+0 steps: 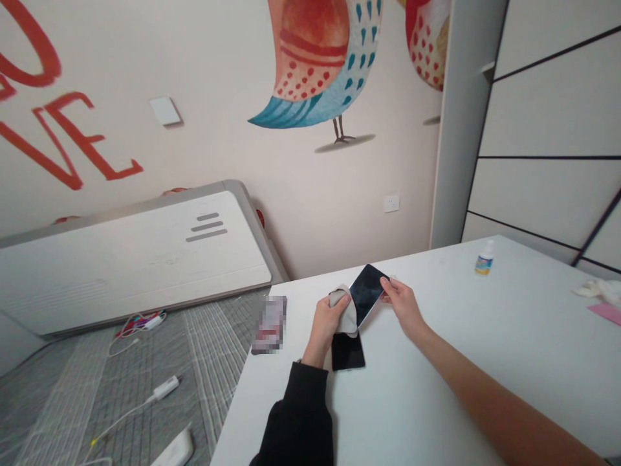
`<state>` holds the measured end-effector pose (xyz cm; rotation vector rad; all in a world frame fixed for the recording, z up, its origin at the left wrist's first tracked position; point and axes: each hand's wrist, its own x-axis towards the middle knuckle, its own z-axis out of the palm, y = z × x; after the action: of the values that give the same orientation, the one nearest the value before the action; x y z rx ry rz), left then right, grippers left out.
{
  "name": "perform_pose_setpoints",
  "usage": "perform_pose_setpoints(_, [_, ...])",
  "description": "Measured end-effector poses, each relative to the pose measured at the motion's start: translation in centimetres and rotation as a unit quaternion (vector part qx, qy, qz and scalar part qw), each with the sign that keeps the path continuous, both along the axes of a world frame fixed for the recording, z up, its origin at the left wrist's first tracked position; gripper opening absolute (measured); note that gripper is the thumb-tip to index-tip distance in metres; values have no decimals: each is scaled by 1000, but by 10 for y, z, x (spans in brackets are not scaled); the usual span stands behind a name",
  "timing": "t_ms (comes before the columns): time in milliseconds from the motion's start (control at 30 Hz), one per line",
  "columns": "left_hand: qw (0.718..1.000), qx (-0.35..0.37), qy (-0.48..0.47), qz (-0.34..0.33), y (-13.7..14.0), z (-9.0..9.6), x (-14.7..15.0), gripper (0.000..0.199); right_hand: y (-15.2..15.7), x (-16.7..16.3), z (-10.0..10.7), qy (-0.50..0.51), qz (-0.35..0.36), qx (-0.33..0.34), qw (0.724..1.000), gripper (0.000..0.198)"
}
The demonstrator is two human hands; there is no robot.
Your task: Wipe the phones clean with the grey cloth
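Observation:
My right hand [400, 300] grips a dark-screened phone [368, 291] by its right edge, thumb on the screen side. The phone is tilted above the white table. In my left hand [328, 319] is a light grey cloth [347, 321], pinched with the thumb on top and lying against the phone's lower left edge. Under the cloth and the left hand, a second flat black device [348, 355] rests on the table, its upper part covered. The fingers behind the phone are mostly hidden.
On the white table [436, 388] lies a blurred-out flat item [270, 325] at the left edge. A small bottle [484, 259] stands at the back right; a white cloth [598, 290] and a pink item [606, 315] lie far right. A bed [208, 336] with cables [127, 414] adjoins on the left.

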<state>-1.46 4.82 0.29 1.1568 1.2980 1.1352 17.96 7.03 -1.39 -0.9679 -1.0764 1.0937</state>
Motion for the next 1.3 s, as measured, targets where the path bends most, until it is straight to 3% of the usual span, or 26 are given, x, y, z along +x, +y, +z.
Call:
perform_pose_setpoints(100, [999, 1, -44, 26, 2, -1, -1, 27, 1, -2, -5, 31, 1, -22, 999, 66])
perform_pose_setpoints(333, [980, 46, -151, 120, 7, 1, -8, 29, -14, -11, 5, 28, 174, -55, 983, 62])
perform_pose_setpoints(567, [980, 48, -160, 110, 5, 2, -4, 26, -12, -14, -7, 53, 150, -48, 986, 66])
perform_pose_setpoints(733, [981, 57, -151, 107, 2, 2, -4, 27, -23, -24, -4, 6, 243, -42, 969, 69])
perform_pose_setpoints(800, [984, 55, -138, 101, 2, 2, -6, 27, -24, -22, 2, -21, 271, -35, 962, 62])
perform_pose_setpoints(1167, [999, 42, -9, -20, -11, 8, 7, 25, -19, -14, 22, -94, 134, 68, 984, 55])
perform_pose_setpoints(1300, [999, 29, 3, -33, -11, 7, 6, 27, -11, 6, 25, -87, 65, 65, 992, 53])
